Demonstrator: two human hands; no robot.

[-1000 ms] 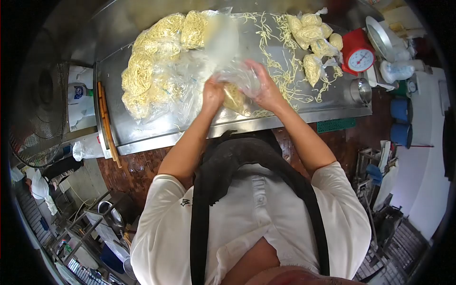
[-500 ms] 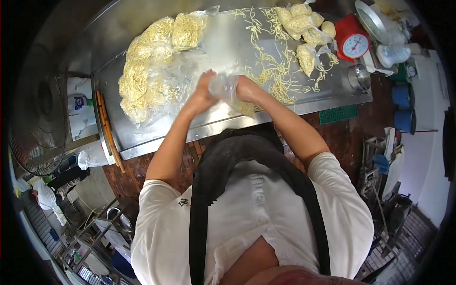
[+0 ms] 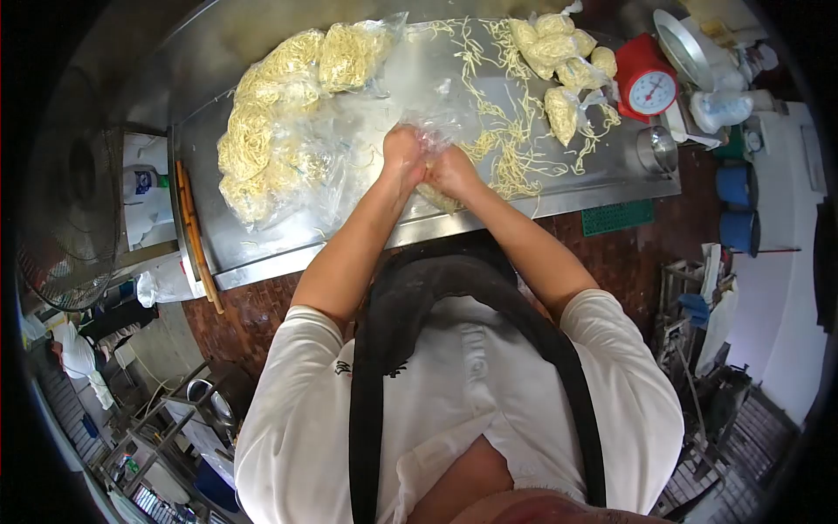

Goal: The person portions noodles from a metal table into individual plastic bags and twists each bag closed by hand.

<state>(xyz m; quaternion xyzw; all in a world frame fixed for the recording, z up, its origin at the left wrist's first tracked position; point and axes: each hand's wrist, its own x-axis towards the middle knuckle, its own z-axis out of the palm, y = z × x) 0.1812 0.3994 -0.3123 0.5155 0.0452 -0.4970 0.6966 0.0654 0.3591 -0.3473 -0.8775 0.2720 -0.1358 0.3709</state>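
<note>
Closest to me, just past my black apron (image 3: 463, 275), my left hand (image 3: 402, 152) and right hand (image 3: 451, 172) come together, both closed on the gathered plastic of a small bag (image 3: 436, 199). Its pale yellow filling shows below my right hand, over the table near its front edge, and its loose clear top fans out beyond my knuckles. It looks filled, but my hands hide the neck, so I can't tell whether it is knotted. Beyond it on the steel table (image 3: 349, 234), loose noodles (image 3: 515, 157) lie in strands to my right, unbagged, so I judge there is some left to pack. To my left sits a big heap of bagged noodles (image 3: 253, 131), crumpled clear plastic at its near side. Farther off to the right, a metal pot (image 3: 656, 150) stands in the corner, its contents unclear to me. Small plump bags (image 3: 559, 45) cluster near the far edge, seemingly finished, with a single tied bag (image 3: 561, 115) just nearer, and the red scale (image 3: 644, 86) beside them.
</note>
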